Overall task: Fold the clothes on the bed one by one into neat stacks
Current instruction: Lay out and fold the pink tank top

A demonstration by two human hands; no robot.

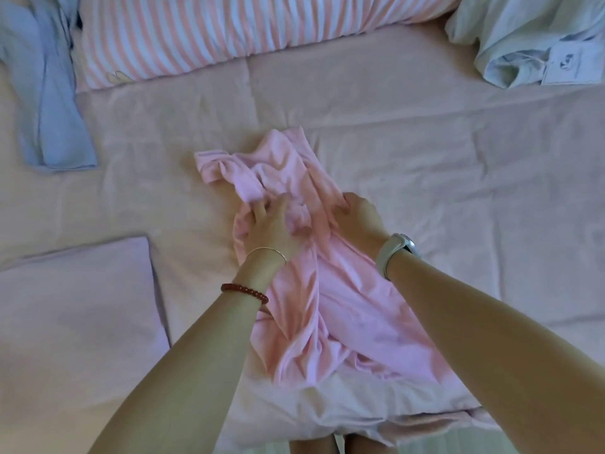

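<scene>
The pink garment (327, 273) lies crumpled in the middle of the bed (425, 165), running from near the bed's front edge up toward the striped pillow (229, 37), with its far end bunched into a twisted knot of cloth. That bunching looks like the real risk: if she folds from here without spreading it flat first, the creases will be trapped inside and the piece will come out lumpy, not fit for a neat stack. The near end seems to hang close to the bed's front edge, so a hard tug toward her could drag the whole thing off. A pull from one side only would likely twist it further.

Her left hand (271, 224) rests on the bunched part, fingers loosely curled and a little apart, the tips dug into the folds as if gathering or picking out a layer. Her right hand (357, 221) is closed over a ridge of the cloth just beside it, fingers wrapped under and out of sight, so how firm the grip is I cannot tell.

A folded lilac piece (75, 306) sits flat to her left, well apart. A blue garment (52, 103) and a pale heap (523, 37) wait at the far corners.
</scene>
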